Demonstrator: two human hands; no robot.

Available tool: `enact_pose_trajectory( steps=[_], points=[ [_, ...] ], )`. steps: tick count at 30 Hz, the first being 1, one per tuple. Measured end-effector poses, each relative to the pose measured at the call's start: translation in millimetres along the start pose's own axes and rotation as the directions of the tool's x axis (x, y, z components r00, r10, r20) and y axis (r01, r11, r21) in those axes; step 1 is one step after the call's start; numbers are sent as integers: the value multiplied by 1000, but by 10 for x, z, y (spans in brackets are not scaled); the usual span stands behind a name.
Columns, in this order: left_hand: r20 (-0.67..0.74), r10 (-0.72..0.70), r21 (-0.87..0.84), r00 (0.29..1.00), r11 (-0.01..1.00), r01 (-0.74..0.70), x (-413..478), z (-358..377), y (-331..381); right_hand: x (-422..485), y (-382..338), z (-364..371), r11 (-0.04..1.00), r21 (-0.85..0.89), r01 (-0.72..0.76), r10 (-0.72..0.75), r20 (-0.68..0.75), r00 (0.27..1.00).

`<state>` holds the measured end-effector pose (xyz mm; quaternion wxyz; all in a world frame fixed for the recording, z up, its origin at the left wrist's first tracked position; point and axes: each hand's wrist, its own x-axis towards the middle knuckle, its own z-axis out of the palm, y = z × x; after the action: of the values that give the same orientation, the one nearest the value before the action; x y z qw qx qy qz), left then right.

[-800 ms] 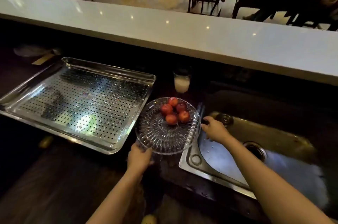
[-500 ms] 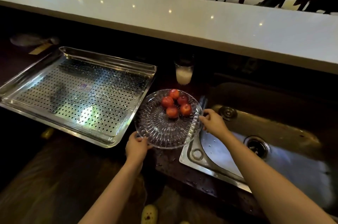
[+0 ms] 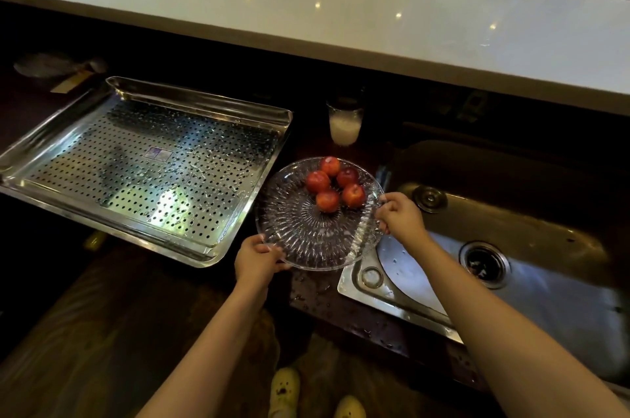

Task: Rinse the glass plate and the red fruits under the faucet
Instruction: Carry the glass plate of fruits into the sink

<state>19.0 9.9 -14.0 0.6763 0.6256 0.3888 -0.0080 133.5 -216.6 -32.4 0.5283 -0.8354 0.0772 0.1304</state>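
Head cam looks down at a dim counter, so starting closest: two shoes (image 3: 315, 393) on the floor at 6 o'clock. Next up, both hands are on the plate (image 3: 306, 233). The left hand (image 3: 256, 260) has its fingers clamped on the rim at about 7 o'clock, the right hand (image 3: 399, 218) pinches the rim at 3 o'clock. Opposite grips probably keep it level so nothing rolls off. Five fruits (image 3: 335, 184) sit bunched toward the plate's far side, around 12 to 1 o'clock. The plate's right edge overlaps the sink (image 3: 511, 294) corner, so it's likely headed into the basin at 3 o'clock. No faucet in shot and no water running, so the rinse looks not started yet. At 9 o'clock there's a perforated tray (image 3: 143, 172), likely for draining. Past the plate at 12 stands a cup (image 3: 344, 126) of something white, then the pale bar top (image 3: 306, 25).
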Motion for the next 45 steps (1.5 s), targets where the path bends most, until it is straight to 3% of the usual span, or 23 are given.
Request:
enact_pose_trajectory(
  steps=[15,24,34,41,45],
  points=[
    [52,33,90,998,995,-37,-281,330,-60,-357,234,-532,990,132,56,-41,-116,992],
    [185,48,142,982,987,-75,-375,850,91,-505,412,-1198,983,161,85,-50,-210,976],
    [344,0,275,939,956,-101,-346,1603,183,-703,703,-1862,982,191,11,62,-372,926],
    [493,-115,404,862,908,-110,-188,2145,134,-816,1011,-2144,965,254,-64,174,-440,881],
    [488,-203,486,849,871,-72,-69,2423,2,-804,1241,-2165,957,264,-124,242,-485,840]
  ],
)
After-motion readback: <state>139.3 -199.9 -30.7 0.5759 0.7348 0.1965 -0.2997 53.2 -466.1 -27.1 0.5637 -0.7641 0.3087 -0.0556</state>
